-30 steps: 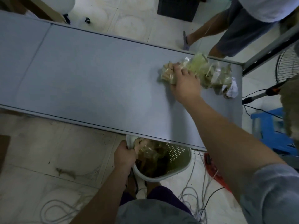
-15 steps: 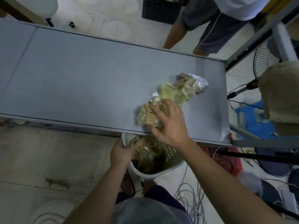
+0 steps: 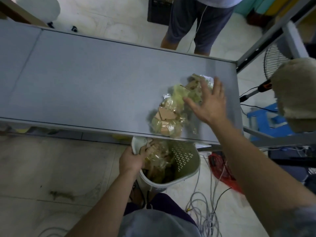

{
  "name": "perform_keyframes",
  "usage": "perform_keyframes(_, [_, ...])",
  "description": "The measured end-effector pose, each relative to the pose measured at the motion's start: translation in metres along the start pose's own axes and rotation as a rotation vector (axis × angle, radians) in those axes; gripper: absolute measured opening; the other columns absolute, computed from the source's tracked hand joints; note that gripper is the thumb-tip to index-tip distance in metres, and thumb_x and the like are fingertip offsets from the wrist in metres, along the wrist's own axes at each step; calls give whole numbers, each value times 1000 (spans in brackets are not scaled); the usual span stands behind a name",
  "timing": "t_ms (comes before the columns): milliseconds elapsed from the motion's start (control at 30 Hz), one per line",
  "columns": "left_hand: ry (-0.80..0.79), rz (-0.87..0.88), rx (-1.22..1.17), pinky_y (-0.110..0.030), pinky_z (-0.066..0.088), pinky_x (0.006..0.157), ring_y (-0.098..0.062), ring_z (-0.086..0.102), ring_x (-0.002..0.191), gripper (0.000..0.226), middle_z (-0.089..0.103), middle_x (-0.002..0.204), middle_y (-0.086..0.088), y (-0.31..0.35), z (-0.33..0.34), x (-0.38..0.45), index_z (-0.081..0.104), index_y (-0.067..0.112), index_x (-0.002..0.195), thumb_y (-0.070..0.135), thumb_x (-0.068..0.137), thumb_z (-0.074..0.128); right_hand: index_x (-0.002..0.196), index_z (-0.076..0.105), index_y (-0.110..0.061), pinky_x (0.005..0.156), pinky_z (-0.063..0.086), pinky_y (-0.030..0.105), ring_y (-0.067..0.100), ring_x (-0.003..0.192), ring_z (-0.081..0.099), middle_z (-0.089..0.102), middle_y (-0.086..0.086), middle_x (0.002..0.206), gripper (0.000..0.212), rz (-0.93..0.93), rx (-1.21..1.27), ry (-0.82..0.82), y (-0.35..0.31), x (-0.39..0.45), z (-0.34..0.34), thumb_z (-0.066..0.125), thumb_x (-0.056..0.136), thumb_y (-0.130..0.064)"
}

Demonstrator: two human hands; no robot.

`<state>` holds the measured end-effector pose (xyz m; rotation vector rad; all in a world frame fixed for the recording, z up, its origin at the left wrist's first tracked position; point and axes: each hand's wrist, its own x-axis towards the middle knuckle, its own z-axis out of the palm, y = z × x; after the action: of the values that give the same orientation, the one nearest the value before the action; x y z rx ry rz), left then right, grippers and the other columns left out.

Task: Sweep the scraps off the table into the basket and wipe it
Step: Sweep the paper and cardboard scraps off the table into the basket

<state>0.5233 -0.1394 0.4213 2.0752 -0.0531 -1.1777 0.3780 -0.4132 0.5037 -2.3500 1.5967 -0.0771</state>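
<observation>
Two hands work: the right hand (image 3: pixel 207 103), fingers spread wide, lies over scraps (image 3: pixel 172 113) at the grey counter's (image 3: pixel 85 86) 4 o'clock edge; the left hand (image 3: pixel 131 159) grips the basket (image 3: pixel 186 161) rim below, above tiled floor (image 3: pixel 51 165).

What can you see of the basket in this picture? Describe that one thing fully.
The basket looks like pale plastic, its wall perforated with small patterned holes. It sits tilted below the table's near edge, mouth upward, already holding crumpled scraps. The left hand grips its rim. Its base is hidden.
</observation>
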Motion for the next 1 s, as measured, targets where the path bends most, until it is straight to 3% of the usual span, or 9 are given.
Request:
perform_keyframes(100, [19,-5,11,-32,53,75,-20,67,87,13,72,97,-1,-1,-3,1,69,26,100,13,96,66,168,21,-49,128,5,76,53,163,-6,-6,8,182,123,-80,-87,-223,-16,30,7,29,63,-113])
perform_keyframes(167, [26,-17,12,-32,54,72,-21,68,88,11,73,98,-3,-3,-6,2,70,26,99,15,96,67,169,27,-45,127,6,77,57,161,-8,-4,6,182,130,-159,-170,-325,-31,24,20,27,57,-113])
perform_keyframes(400, [1,-31,55,-34,58,70,-25,70,87,10,73,97,-5,-9,-10,9,72,22,102,23,93,68,158,50,-31,126,23,73,47,164,9,25,7,177,97,-315,-104,-141,-34,-53,55,48,82,-90])
perform_keyframes(533, [-15,-45,70,-40,65,72,-25,73,86,9,75,96,-5,-14,-11,14,73,23,99,25,91,71,155,54,-34,126,25,73,47,162,18,29,8,174,81,-395,-136,-112,-18,-61,52,56,88,-80])
perform_keyframes(700, [-9,-30,99,-29,50,61,-24,68,84,18,72,96,-7,-13,-14,14,71,19,102,7,95,59,143,66,-21,113,42,73,50,153,35,41,16,164,65,-467,-58,63,9,-49,31,81,87,-51])
perform_keyframes(867, [-24,-49,84,-33,59,62,-27,73,83,22,75,95,-8,-15,-14,15,73,22,100,8,91,59,140,63,-14,119,35,71,51,151,39,48,23,159,65,-562,-112,84,-15,-77,40,86,80,-21])
perform_keyframes(1000, [-50,-42,79,-32,59,61,-27,74,85,26,76,96,-6,-15,-15,16,76,23,105,9,92,58,145,58,-18,126,28,64,43,154,39,46,20,163,74,-738,-224,-53,-22,-128,65,91,79,-25])
